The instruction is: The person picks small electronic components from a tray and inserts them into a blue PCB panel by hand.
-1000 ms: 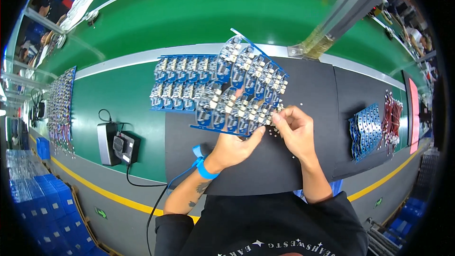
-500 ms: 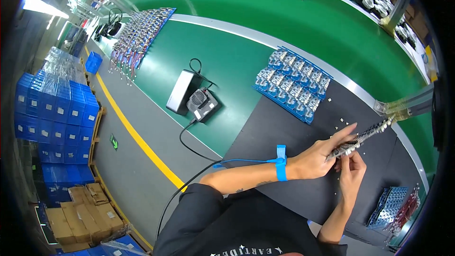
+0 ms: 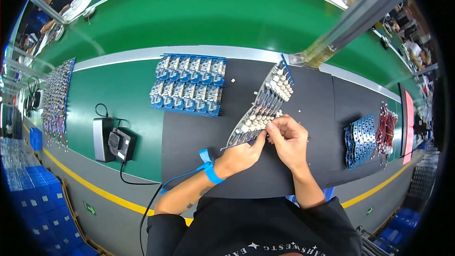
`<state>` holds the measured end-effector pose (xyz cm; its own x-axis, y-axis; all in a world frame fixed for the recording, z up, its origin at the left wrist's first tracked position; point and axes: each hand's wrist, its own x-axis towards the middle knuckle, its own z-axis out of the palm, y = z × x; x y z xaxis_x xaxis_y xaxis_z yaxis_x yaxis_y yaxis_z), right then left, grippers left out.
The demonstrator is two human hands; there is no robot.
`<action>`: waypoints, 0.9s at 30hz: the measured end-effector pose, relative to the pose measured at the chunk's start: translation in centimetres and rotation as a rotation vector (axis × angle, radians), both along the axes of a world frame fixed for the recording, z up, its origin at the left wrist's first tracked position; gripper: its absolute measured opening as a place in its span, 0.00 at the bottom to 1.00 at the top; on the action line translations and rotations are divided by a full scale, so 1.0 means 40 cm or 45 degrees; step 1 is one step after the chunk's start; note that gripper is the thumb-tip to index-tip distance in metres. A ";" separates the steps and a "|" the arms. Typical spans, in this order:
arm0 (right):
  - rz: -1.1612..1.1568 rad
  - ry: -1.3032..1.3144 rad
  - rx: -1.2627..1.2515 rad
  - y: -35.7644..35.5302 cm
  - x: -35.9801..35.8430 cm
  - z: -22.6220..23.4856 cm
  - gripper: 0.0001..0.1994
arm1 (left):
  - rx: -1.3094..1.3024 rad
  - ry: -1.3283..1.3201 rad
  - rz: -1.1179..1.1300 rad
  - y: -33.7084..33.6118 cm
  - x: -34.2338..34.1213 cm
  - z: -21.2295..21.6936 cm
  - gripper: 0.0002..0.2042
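"Where's the circuit-board panel (image 3: 264, 104)?"
"Tilted above the black surface (image 3: 315, 92); my left grip (image 3: 242, 156) pinches its lower edge."
"And the other?"
"My right grip (image 3: 290, 143) touches its white connectors (image 3: 258, 122); I can't tell whether it's pinching one."

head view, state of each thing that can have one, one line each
left hand, gripping held board panel
held board panel, raised, tilted
right hand, at held board panel's white parts, grip unclear
resting board panel, lying flat, components up
wrist strap, fastened
loose white pieces, scattered
red wires, bunched, lying down
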<state>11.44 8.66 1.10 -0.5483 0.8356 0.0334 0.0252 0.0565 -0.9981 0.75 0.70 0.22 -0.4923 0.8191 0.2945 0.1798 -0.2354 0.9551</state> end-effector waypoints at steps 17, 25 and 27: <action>0.250 -0.241 -0.245 0.021 0.002 0.031 0.10 | -0.199 0.193 0.033 0.005 0.010 0.022 0.21; -0.053 -0.175 0.022 0.036 0.027 0.010 0.07 | -0.057 -0.185 -0.174 0.019 -0.014 -0.044 0.25; -0.017 0.034 -0.104 0.022 0.011 0.015 0.06 | -0.066 -0.124 -0.228 0.013 -0.016 -0.047 0.24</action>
<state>11.87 9.54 1.72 -0.5372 0.8432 -0.0206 -0.0013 -0.0253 -0.9997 0.12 1.21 -1.65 -0.3615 0.9089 0.2078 0.0455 -0.2054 0.9776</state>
